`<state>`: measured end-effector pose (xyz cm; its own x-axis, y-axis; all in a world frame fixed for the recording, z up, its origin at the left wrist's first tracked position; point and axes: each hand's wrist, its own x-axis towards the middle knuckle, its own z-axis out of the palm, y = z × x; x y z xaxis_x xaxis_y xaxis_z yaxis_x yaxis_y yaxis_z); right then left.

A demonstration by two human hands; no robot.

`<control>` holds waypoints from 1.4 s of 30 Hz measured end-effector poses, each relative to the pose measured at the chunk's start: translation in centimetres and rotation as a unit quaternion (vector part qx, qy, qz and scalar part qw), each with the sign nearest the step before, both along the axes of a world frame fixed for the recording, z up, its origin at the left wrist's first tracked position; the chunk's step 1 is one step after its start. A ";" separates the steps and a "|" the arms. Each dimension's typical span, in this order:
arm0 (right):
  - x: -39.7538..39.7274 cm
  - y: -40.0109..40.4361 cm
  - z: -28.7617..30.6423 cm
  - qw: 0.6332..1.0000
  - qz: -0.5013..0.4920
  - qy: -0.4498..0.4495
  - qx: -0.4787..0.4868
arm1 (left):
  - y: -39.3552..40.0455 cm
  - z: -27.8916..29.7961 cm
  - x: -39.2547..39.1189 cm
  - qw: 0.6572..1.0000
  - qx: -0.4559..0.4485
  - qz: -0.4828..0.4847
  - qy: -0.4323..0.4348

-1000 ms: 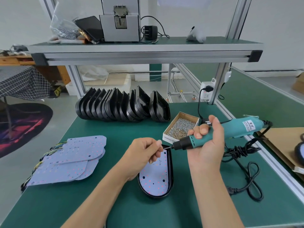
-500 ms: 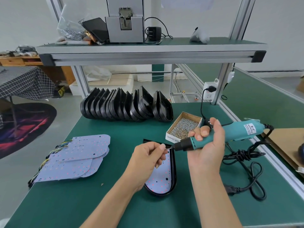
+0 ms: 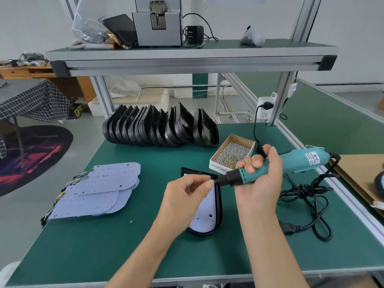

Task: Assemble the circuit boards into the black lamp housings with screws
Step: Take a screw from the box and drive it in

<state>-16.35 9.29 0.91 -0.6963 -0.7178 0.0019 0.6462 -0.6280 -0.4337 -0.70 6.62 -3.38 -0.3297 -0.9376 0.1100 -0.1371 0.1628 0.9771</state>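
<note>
The right hand [image 3: 259, 179] gripped the electric screwdriver [image 3: 276, 166] level above the housing [image 3: 218, 206]. The left hand [image 3: 187, 196] pinched at its tip, presumably seating a screw, too small to confirm. The housing, board [image 3: 204, 217] inside, lay mid-table [image 3: 104, 246]; the screw box [image 3: 232, 153] sat near the right edge, within reach.

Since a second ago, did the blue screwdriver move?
No. The screwdriver stays just in front of the screw box, tip over the black housing; only the camera shifted.
</note>
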 end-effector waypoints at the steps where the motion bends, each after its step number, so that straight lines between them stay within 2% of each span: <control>1: 0.0 0.1 -0.1 1.000 0.001 0.002 0.001 | 0.1 0.0 0.4 1.000 -0.009 0.018 0.006; 4: -0.1 0.3 -0.6 1.000 -0.001 0.024 0.009 | -0.1 -0.4 2.4 0.988 -0.032 0.152 0.011; 7: 0.1 0.6 -1.7 0.998 -0.010 0.060 0.034 | -0.3 -1.3 4.1 0.969 -0.026 0.222 -0.103; 13: 1.3 1.0 -4.6 0.989 -0.022 0.114 0.095 | 0.4 -2.4 3.2 0.950 -0.007 0.144 -0.278; 17: 2.0 1.0 -5.5 0.986 -0.016 0.133 0.101 | 0.2 -2.6 2.5 0.935 -0.009 0.121 -0.333; 23: 2.5 0.9 -5.8 0.980 -0.015 0.171 0.099 | -0.1 -3.1 2.3 0.938 0.019 0.107 -0.329; 33: 3.0 0.9 -5.7 0.976 -0.019 0.189 0.103 | 0.0 -3.1 1.9 0.945 0.013 0.113 -0.305; 42: 3.4 1.2 -5.8 0.961 -0.032 0.253 0.104 | 0.1 -3.0 1.5 0.948 0.006 0.120 -0.295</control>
